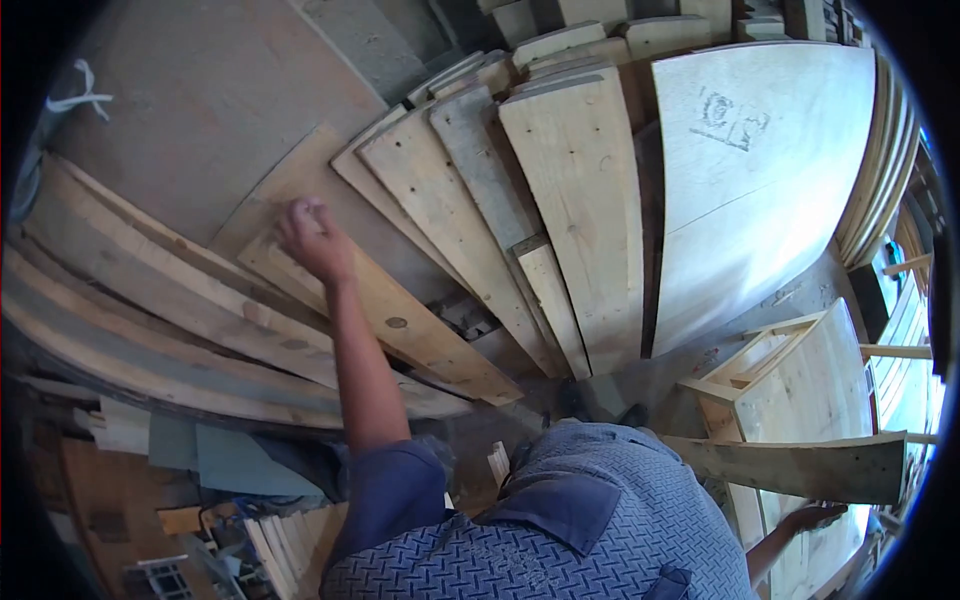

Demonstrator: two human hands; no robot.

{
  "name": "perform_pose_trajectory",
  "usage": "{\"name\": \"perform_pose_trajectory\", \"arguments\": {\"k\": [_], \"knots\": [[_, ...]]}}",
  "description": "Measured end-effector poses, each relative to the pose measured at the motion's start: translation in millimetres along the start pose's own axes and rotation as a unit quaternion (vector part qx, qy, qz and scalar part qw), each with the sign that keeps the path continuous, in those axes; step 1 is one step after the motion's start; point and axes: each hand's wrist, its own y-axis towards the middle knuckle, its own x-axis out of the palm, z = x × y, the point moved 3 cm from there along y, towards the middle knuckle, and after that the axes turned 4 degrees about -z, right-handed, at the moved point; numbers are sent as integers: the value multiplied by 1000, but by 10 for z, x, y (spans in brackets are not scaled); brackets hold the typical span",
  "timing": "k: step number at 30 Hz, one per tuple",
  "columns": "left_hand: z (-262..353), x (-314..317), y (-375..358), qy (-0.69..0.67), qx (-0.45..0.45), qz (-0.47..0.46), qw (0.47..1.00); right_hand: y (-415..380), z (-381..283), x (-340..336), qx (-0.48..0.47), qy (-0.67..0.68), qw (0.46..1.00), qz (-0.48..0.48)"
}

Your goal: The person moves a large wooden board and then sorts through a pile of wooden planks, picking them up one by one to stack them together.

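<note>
My left hand [315, 240] reaches out to the left with its fingers curled closed at the upper edge of a pale wooden plank [398, 323]. The plank has a dark knot and leans among other boards; the fingers' exact contact with it is partly hidden. At the lower right, my right hand [815, 517] is under a grey-brown wooden board [790, 468], gripping its lower edge. That board is held out sideways, with its near end beside my body. Fingers on its far side are hidden.
Several planks [580, 170] stand leaning ahead, beside a large pale plywood sheet [765, 180]. Long boards [180, 270] are stacked at the left. A wooden box-like frame [800, 390] stands to the right. Wood strips [295, 540] and scraps lie at the lower left.
</note>
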Motion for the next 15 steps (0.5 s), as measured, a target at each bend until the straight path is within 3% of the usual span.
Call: {"name": "perform_pose_trajectory", "arguments": {"k": [2,3,4,5,7,11,15], "knots": [[506,306,-481,-194,12,-122,973,-32,-102,-55,7,8,1000,10],[966,306,-700,-182,52,-127,974,-67,-189,-83,-19,-42,998,32],[1256,358,-962,-239,63,-208,946,-115,-298,-114,-45,-93,993,54],[1416,501,-1285,-237,54,-297,923,-168,-464,-99,-38,-97,989,106],[1665,649,-1702,-239,61,-350,904,-155,-666,-86,-58,-114,985,117],[1759,961,-2084,-109,56,-418,900,-58,-1018,-146,-141,-175,965,135],[1651,1041,-2252,-84,48,-453,886,4,-1311,-60,-223,-232,937,137]]}}
